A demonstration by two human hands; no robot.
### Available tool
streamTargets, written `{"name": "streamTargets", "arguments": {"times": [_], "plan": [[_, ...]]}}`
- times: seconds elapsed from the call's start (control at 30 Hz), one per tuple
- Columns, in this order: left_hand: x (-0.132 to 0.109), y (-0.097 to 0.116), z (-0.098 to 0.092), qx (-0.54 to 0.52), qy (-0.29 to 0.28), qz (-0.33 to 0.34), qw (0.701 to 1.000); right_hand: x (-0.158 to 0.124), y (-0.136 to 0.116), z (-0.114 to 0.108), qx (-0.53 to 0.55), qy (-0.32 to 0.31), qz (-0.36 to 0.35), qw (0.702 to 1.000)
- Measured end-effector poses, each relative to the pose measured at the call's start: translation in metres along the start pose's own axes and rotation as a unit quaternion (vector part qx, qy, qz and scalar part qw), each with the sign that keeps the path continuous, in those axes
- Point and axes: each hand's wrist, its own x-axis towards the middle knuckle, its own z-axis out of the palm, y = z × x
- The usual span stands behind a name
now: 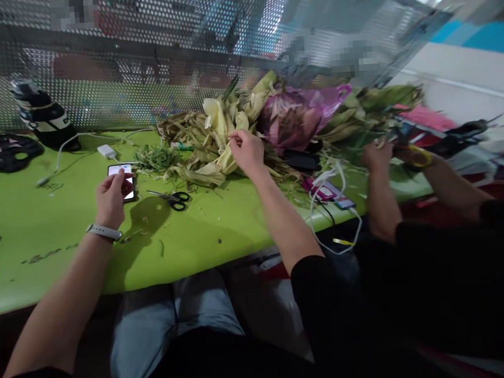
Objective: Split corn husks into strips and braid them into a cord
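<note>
Right hand (248, 152) bunched narrow at corn husks (216, 119); grip could not be told. Left hand (112, 196) narrow over phone (128, 167), hold unclear. Scissors (178, 201) lay between hands on green counter (191, 245).

You have a dim picture, brightest toward the upper right, where the background smears with blur. Your left hand (113, 196) has a soft shadow (148, 219) beside it on the bench (64, 225). Pale glints speckle the perforated panel (139, 58); pixelated blocks cover patches up top. Black clothing (457, 290) at lower right loses detail, and wide-angle stretch pulls your edges.
</note>
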Motion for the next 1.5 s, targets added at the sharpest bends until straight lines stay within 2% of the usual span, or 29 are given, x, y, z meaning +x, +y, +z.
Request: {"name": "streamTargets", "arguments": {"times": [0.07, 0.1, 0.2, 0.27, 0.3, 0.43, 0.57, 0.67, 0.8, 0.93, 1.0, 1.07, 1.13, 1.2, 1.23, 1.33, 1.43, 1.5], "plan": [[-0.001, -0.003, 0.001, 0.015, -0.010, 0.003, 1.000, -0.003, 0.004, -0.004, -0.075, 0.034, 0.054, 0.995], [-0.002, -0.004, 0.001, 0.023, -0.017, 0.007, 1.000, -0.004, 0.006, -0.004, -0.098, 0.028, 0.088, 0.991], [-0.002, -0.010, 0.000, 0.048, -0.033, 0.016, 0.998, -0.006, 0.010, 0.008, -0.140, -0.071, 0.165, 0.974], [-0.002, -0.013, -0.001, 0.064, -0.036, 0.018, 0.997, -0.008, 0.011, 0.021, -0.154, -0.125, 0.181, 0.963], [-0.001, -0.015, -0.001, 0.066, -0.037, 0.018, 0.997, -0.010, 0.012, 0.026, -0.156, -0.132, 0.183, 0.962], [0.000, -0.019, -0.003, 0.064, -0.043, 0.018, 0.997, -0.016, 0.014, 0.037, -0.136, -0.103, 0.164, 0.972], [-0.005, -0.018, 0.002, 0.065, -0.052, -0.004, 0.997, -0.018, 0.017, 0.033, -0.082, -0.024, 0.131, 0.988], [-0.013, -0.010, 0.011, 0.077, -0.084, -0.037, 0.993, -0.016, 0.019, 0.032, -0.024, 0.014, 0.080, 0.996], [-0.022, 0.005, 0.032, 0.130, -0.181, -0.074, 0.972, -0.012, 0.022, 0.039, 0.071, -0.010, 0.035, 0.997], [-0.017, 0.003, 0.069, 0.195, -0.284, -0.071, 0.936, -0.010, 0.021, 0.050, 0.143, -0.038, 0.008, 0.989], [-0.008, -0.007, 0.092, 0.180, -0.274, -0.051, 0.943, -0.012, 0.018, 0.055, 0.141, -0.036, -0.005, 0.989], [0.003, -0.020, 0.115, 0.151, -0.238, -0.050, 0.958, -0.014, 0.015, 0.061, 0.124, -0.027, -0.018, 0.992], [0.014, -0.033, 0.137, 0.123, -0.186, -0.076, 0.972, -0.017, 0.013, 0.067, 0.109, -0.024, -0.031, 0.993], [0.024, -0.044, 0.154, 0.094, -0.117, -0.120, 0.981, -0.019, 0.011, 0.072, 0.101, -0.055, -0.039, 0.993], [0.029, -0.048, 0.161, 0.086, -0.109, -0.131, 0.982, -0.019, 0.011, 0.075, 0.099, -0.078, -0.044, 0.991], [0.039, -0.056, 0.176, 0.066, -0.096, -0.141, 0.983, -0.020, 0.008, 0.078, 0.106, -0.124, -0.049, 0.985], [0.042, -0.063, 0.186, 0.048, -0.081, -0.129, 0.987, -0.021, 0.003, 0.075, 0.130, -0.126, -0.007, 0.984], [0.040, -0.067, 0.188, 0.021, -0.104, -0.109, 0.988, -0.022, 0.002, 0.072, 0.127, -0.122, 0.022, 0.984]]}}
